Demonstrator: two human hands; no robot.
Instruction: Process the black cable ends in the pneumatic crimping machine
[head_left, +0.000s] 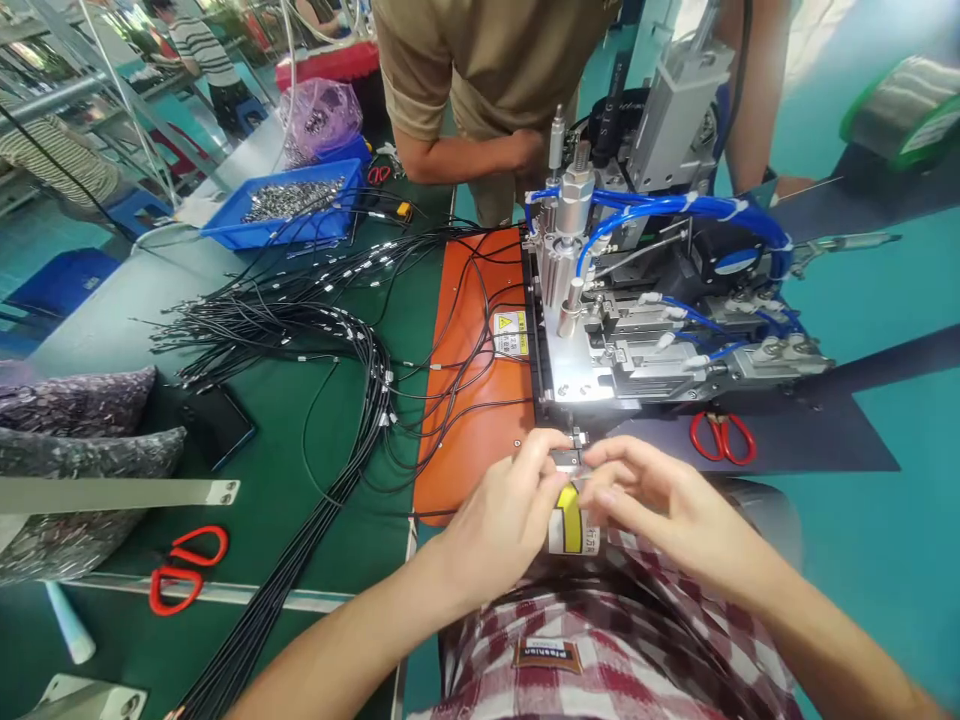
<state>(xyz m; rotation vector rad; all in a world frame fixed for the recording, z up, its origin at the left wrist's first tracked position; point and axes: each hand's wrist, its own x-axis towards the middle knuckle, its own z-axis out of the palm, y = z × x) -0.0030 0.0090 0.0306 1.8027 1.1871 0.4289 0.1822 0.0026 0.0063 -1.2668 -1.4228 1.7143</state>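
Observation:
My left hand (514,500) is closed in a pinch in front of the machine (581,370). A thin black cable (431,513) runs from the left and passes under this hand, which appears to grip it; its end is hidden. Close by on the right, my right hand (652,495) has its fingers curled, with the fingertips almost meeting those of the left. Something small and pale shows between the two hands, too small to name. Just below the fingertips is a yellow-marked label (572,525).
Black cables (352,350) lie bundled across the green table and the orange plate (469,330). Red-handled scissors (187,570) lie at left, another red-handled pair (722,438) at right. A blue tray (225,225) holds small metal parts. A person (487,80) stands opposite.

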